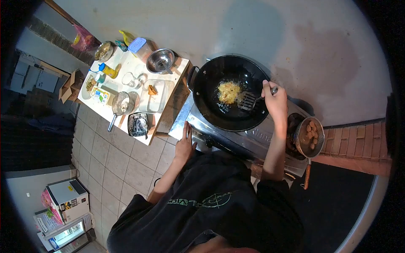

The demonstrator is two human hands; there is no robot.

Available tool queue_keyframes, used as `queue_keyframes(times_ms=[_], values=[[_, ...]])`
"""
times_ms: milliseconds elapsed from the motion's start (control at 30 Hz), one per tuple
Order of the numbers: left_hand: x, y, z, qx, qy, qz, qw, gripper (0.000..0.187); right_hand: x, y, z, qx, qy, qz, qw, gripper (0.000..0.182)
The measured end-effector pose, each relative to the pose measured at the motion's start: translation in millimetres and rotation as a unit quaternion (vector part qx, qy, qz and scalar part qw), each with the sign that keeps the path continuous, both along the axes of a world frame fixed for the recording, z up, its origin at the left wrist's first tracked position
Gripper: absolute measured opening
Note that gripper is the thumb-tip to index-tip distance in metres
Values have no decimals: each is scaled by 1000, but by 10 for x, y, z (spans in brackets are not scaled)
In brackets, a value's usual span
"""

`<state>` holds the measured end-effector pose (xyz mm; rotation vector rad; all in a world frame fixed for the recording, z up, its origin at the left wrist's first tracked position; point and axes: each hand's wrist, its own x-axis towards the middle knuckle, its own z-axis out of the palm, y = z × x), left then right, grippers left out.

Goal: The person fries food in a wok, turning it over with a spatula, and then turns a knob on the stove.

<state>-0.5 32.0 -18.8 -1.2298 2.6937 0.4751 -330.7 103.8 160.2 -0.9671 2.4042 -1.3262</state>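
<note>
My right hand (275, 101) is closed around the handle of a slotted spatula (248, 102), whose head rests in a large black wok (230, 120). A yellow, bubbling piece of food (229, 92) lies in the wok, just left of the spatula. The wok sits on a steel stove (263, 135). My left hand (184, 143) is at the stove's left front edge with fingers stretched out, holding nothing.
Right of the wok, a small pan (302, 141) holds several brown pieces. On the left, a white table (145, 139) carries steel bowls (159, 59), a plastic tray (159, 95), a sieve (120, 103), a black container (138, 124) and a yellow bottle (110, 71).
</note>
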Motion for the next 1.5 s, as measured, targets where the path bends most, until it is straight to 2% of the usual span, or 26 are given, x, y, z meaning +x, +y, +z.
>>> queue_keyframes(times_ms=[267,333,567,667,767,833,900,1100,1167,1233,1267,1333,1500], values=[[-21,9,32,1,-9,12,1000,93,23,-9,-17,1,15,-11,1000,41],[-31,16,58,2,-11,9,1000,92,-5,-7,-78,-66,-13,-21,998,41],[-16,20,16,-6,-9,6,1000,91,187,152,-45,-25,11,-20,999,38],[-19,28,24,-11,-9,7,1000,90,280,315,-119,-62,-115,19,991,29],[-60,38,105,3,-9,19,1000,90,289,450,-139,-20,-74,49,996,28],[-38,54,66,0,-1,18,1000,91,313,474,-117,-40,-77,45,995,25],[-35,33,61,-3,-17,18,1000,93,312,472,-89,-47,-15,61,997,25],[-56,40,75,-9,-22,17,1000,94,366,348,-71,4,-44,56,997,22],[-51,39,56,-10,-31,21,999,95,374,318,-125,-4,-58,61,996,21],[-42,48,22,-16,-17,19,1000,94,385,292,-186,-90,-71,74,991,20],[-42,52,6,-15,-17,19,1000,94,389,312,-176,-89,-71,73,991,20],[-46,49,2,-17,-14,18,1000,95,487,287,11,-2,6,75,997,19],[-38,39,48,-30,-28,4,999,95,533,263,-4,1,4,94,996,20]])
